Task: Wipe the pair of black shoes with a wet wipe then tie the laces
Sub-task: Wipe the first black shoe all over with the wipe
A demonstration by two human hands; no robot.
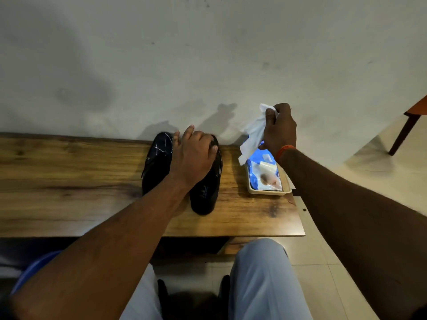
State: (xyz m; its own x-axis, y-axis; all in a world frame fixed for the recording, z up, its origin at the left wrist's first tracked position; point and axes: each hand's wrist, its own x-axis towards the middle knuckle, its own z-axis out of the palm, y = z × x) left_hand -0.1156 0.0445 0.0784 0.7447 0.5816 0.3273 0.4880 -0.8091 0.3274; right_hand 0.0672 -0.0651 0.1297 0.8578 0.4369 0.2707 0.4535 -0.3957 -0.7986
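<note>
On the wooden table [69, 181], against the wall, the pair of black shoes [159, 162] stands side by side with toes toward the wall, the two shoes touching or nearly so; this head view is the only view supplied. The left hand [193, 158] lies over the right-hand shoe [205, 192], thumb curled over its outer edge and fingers [188, 132] loosely spread across the top, resting on the shoe rather than closed around it. The right hand [280, 130] is raised above the wipe pack [263, 174], which sits in a shallow cream tray [268, 192] just beside the shoes. Thumb and fingers of that hand are pinched shut on the upper end of a white wet wipe [251, 137], which hangs down limp and creased, its lower edge at the pack opening; whether it is fully free of the pack cannot be told. Handling judgement: the wipe is light, soft and damp, with no stiffness of its own, so it should be bunched or folded into a pad before it is pressed to the leather. The shoes appear glossy and smooth, hence likely slippery once wet; each is best steadied from above at the vamp or gripped at the heel collar, where the rim gives purchase. Laces are not discernible here. Wiping has not yet begun.
</note>
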